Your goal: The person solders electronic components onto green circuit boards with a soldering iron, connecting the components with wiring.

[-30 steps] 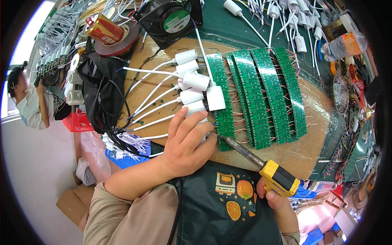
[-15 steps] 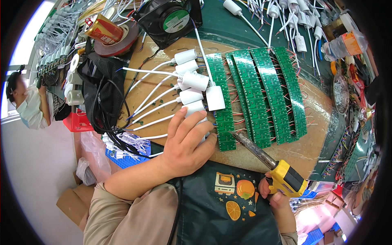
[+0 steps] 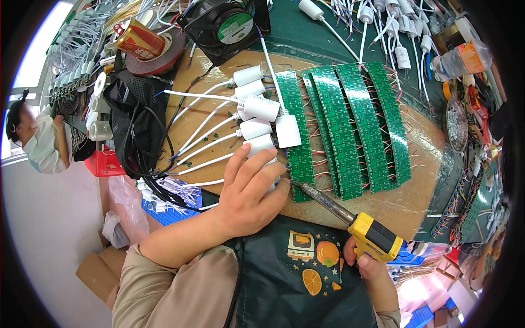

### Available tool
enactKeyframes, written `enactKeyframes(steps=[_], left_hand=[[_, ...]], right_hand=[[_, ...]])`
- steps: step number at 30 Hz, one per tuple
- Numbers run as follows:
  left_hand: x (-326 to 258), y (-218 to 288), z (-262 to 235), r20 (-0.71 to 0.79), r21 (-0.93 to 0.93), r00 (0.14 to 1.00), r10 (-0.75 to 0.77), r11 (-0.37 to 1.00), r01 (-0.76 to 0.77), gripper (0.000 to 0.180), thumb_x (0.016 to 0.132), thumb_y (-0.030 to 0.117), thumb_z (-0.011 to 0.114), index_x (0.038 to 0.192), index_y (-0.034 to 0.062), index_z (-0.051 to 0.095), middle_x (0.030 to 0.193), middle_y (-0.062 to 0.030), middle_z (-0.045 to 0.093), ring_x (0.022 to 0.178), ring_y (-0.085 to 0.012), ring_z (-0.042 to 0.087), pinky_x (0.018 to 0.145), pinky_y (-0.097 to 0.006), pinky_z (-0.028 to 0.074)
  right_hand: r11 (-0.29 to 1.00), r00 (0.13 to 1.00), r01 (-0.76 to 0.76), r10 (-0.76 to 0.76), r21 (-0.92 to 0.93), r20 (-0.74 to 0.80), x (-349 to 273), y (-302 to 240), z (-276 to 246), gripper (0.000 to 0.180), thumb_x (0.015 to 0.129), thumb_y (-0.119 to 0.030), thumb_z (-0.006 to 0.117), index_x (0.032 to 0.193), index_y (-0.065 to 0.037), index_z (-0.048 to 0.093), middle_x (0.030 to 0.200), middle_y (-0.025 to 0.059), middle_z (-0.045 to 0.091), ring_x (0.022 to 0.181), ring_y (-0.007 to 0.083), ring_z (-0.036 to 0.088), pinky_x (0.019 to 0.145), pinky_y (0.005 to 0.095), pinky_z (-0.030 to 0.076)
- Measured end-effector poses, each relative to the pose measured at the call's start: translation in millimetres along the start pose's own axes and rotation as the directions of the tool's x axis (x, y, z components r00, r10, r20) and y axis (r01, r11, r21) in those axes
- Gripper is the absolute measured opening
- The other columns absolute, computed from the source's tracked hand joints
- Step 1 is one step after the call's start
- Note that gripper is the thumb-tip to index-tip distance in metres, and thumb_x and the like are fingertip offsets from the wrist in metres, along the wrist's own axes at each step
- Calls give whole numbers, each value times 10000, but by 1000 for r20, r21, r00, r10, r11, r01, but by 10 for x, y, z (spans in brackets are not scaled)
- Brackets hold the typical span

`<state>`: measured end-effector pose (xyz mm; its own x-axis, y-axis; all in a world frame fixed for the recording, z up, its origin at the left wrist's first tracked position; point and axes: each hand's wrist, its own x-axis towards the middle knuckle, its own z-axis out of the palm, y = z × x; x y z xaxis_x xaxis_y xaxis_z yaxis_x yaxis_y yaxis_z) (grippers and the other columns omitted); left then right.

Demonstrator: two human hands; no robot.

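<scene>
My left hand is closed over a white plastic housing at the near end of a row of them, its fingertips beside the edge of the leftmost green circuit board strip. The part under the fingers is mostly hidden. In my right hand is a yellow and black soldering iron. Its metal tip rests at or just over that strip's near left edge, close to my left fingertips. White cables run leftward from the housings. More green board strips with thin red and white wires lie to the right.
A black fan stands at the back, beside a red-gold can on a round reel. A black mesh bag with dark cables lies left. Cabled white housings and a plastic bottle sit back right. Another person is far left.
The soldering iron has moved left with my right hand, bringing its tip from the strip's middle to its left edge near my fingers. My left hand stays in place.
</scene>
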<state>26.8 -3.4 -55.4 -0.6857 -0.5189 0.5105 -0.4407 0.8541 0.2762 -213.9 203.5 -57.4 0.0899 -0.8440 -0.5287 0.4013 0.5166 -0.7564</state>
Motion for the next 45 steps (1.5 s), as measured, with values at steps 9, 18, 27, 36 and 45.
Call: enactKeyframes(steps=[9, 18, 27, 36, 45], left_hand=[[-2, -8, 3, 8, 6, 1000, -3, 1000, 3, 159, 669, 109, 661, 817, 76, 614, 1012, -78, 574, 1080, -290, 571, 1017, -522, 357], [46, 12, -10, 16, -18, 1000, 11, 1000, -10, 270, 584, 43, 719, 842, 92, 656, 1030, -97, 588, 1061, -341, 567, 982, -544, 388], [69, 53, -28, 35, -8, 999, 19, 1000, -18, 241, 593, 8, 721, 816, 63, 649, 1007, -118, 571, 1091, -367, 540, 965, -574, 383], [93, -106, -58, 48, 5, 987, 155, 988, -155, 252, 619, 26, 720, 843, 92, 627, 1025, -105, 593, 1058, -354, 568, 981, -569, 384], [490, -155, -334, 225, -97, 930, 291, 956, -276, 280, 666, 164, 770, 909, 110, 642, 1043, -81, 596, 1038, -303, 583, 940, -492, 430]], right_hand=[[978, 986, 168, -168, 125, -8, 21, -17, 41, 560, 774, -397, 749, 1119, -8, 543, 684, 33, 514, 567, 123, 472, 490, 265, 380], [917, 932, 352, -327, 187, -154, 7, -172, -4, 754, 740, -445, 789, 1289, -33, 477, 660, 15, 475, 546, 146, 461, 486, 282, 380], [412, 153, 771, -860, -485, -487, 77, -780, -761, 607, 883, -380, 656, 1304, -6, 428, 664, 18, 461, 523, 111, 445, 464, 255, 354], [660, 407, 744, -568, -100, -715, 285, -846, -757, 469, 922, -302, 556, 1267, -2, 450, 644, 21, 462, 487, 124, 442, 458, 275, 370], [676, 527, 733, -630, -70, -571, 397, -371, -502, 574, 917, -364, 565, 1325, 1, 392, 665, 25, 471, 485, 125, 444, 464, 265, 377]])
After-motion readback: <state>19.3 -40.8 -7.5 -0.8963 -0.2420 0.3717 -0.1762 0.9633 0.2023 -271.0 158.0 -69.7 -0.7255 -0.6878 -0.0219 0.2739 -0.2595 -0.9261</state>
